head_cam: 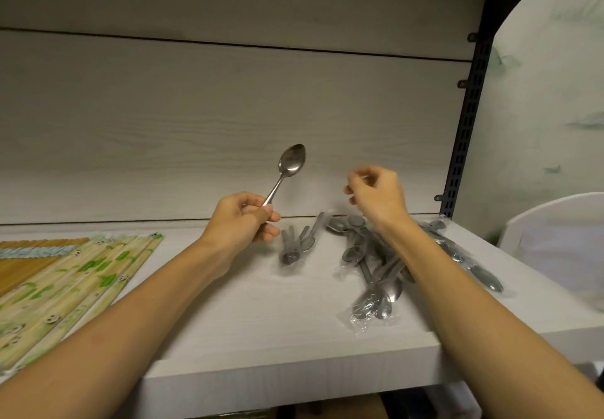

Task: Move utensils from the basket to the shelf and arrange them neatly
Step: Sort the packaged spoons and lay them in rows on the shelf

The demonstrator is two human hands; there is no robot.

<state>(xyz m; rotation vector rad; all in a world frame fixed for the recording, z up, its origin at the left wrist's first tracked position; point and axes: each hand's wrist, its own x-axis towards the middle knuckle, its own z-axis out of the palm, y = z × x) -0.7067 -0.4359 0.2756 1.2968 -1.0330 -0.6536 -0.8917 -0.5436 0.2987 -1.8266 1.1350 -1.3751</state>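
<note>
**A:** How are your hands set?

**B:** Your left hand is raised above the shelf, fingers and thumb curled round the handle end of a bare metal spoon. The handle runs up toward one o'clock from your fist, and the bowl stands clear of everything, its hollow face turned toward you. Your right hand hangs at three o'clock from the spoon's handle, lifted over the pile, fingers curled in. It's blurred, and I cannot tell whether it pinches anything.

**A:** What do the utensils look like?

**B:** The spoon you hold is plain steel, unwrapped, with a dull shine in the bowl. Below your left hand, at about five o'clock from it, a small clear bag of cutlery lies flat, handles fanning away from you. Under your right forearm sits a loose heap of bagged spoons, crossing each other at odd angles. More wrapped spoons trail off at three o'clock from that heap, near the shelf's right edge.

**A:** And the setting?

**B:** Everything rests on a pale wood-grain shelf with a matching back panel. At nine o'clock, packs of bamboo chopsticks with green printed sleeves lie side by side. A black slotted upright stands at the right end, and beyond it is a white curved object.
</note>
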